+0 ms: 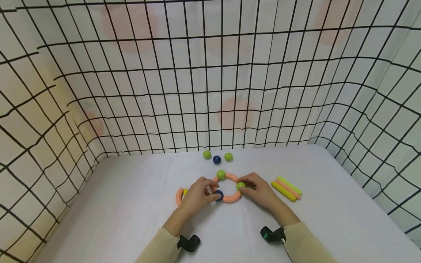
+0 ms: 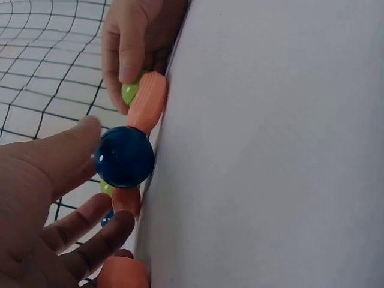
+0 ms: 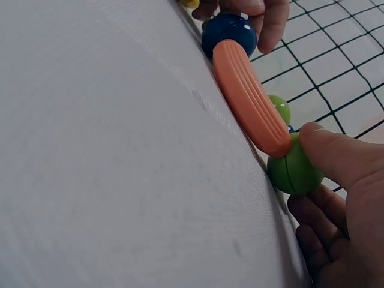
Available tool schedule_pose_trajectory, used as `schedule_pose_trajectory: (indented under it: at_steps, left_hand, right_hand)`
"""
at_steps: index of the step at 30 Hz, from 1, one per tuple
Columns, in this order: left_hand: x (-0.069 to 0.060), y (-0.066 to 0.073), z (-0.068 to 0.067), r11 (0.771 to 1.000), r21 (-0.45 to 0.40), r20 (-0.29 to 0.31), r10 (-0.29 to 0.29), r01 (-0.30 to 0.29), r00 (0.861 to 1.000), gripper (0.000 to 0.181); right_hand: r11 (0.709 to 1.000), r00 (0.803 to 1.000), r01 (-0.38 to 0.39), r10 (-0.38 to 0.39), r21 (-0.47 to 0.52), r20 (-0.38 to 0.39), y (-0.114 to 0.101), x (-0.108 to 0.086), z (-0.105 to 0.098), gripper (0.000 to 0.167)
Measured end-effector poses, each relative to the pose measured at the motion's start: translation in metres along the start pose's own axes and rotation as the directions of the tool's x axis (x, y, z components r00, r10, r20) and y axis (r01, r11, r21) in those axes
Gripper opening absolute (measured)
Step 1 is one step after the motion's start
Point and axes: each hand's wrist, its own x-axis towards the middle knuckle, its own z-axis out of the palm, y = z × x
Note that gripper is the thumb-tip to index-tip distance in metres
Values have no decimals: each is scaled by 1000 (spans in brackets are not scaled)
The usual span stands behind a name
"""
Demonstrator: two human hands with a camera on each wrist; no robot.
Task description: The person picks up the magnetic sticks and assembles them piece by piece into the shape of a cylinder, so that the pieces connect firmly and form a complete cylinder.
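Observation:
Several curved orange pieces [image 1: 232,198] and balls join into a ring lying on the white table. My left hand [image 1: 199,193] is at the ring's near left, with thumb and fingers around a dark blue ball [image 2: 125,157]. On the right side, my right hand [image 1: 260,190] pinches a green ball [image 3: 295,167] between thumb and fingers. A ribbed orange arc [image 3: 249,96] links these two balls. Another green ball [image 1: 221,174] sits at the ring's far side, between orange arcs. Part of the ring's left side is hidden behind my left hand.
Beyond the ring lie two loose green balls [image 1: 207,154] and a dark blue ball [image 1: 216,159]. Yellow, orange and green sticks [image 1: 287,189] lie at the right. Another orange arc [image 1: 179,197] and a yellow piece [image 1: 185,191] are left of my left hand. Black netting [image 1: 204,91] surrounds the table.

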Motion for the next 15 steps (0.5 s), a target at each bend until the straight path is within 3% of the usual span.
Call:
schedule_pose_trajectory:
  at_steps: [6, 15]
  left_hand:
    - [-1, -4, 5, 995, 84, 5, 58, -59, 998, 27]
    - [0, -9, 4, 988, 140, -93, 77, -64, 993, 27]
  right_hand:
    - [1000, 1000, -11, 11, -29, 1, 1, -4, 1, 28]
    - [998, 999, 49, -48, -49, 20, 0, -3, 1, 34]
